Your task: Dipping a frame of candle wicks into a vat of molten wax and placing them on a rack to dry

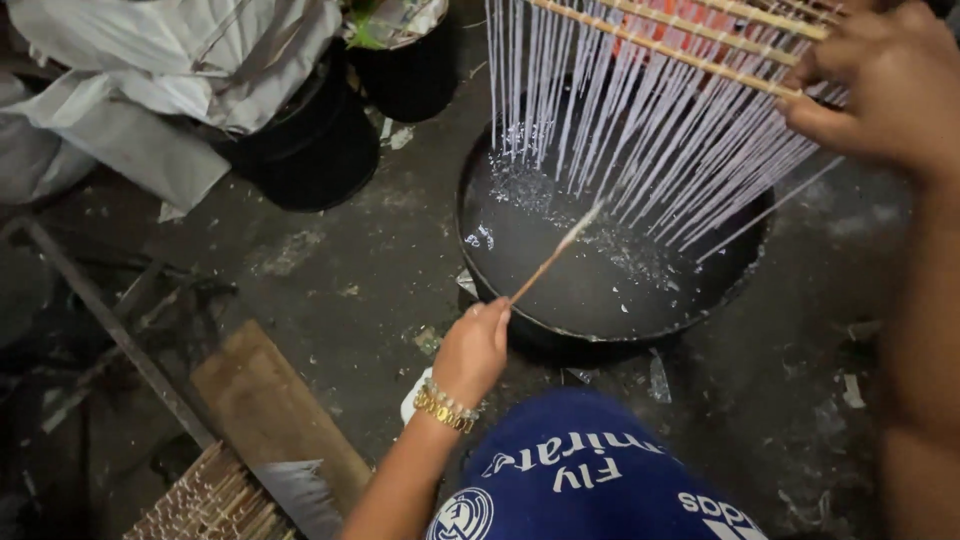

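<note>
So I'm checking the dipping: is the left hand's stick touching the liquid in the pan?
No: the stick in the left hand ends among the hanging strands.

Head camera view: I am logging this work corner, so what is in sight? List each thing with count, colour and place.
Basin: one, black, round, holding clear liquid, centre right on the floor.
Rack of strands: one, wooden bars with many white hanging strands, above the basin.
Thin stick: one, tan, its tip over the liquid.
Buckets: two, black, top left.
Sheeting: white, draped over the buckets.
Plank: one, brown, bottom left.
Stick bundle: tan, bottom left corner.
Left hand: gold bracelet, holds the thin stick.
Right hand: grips the rack.
</note>
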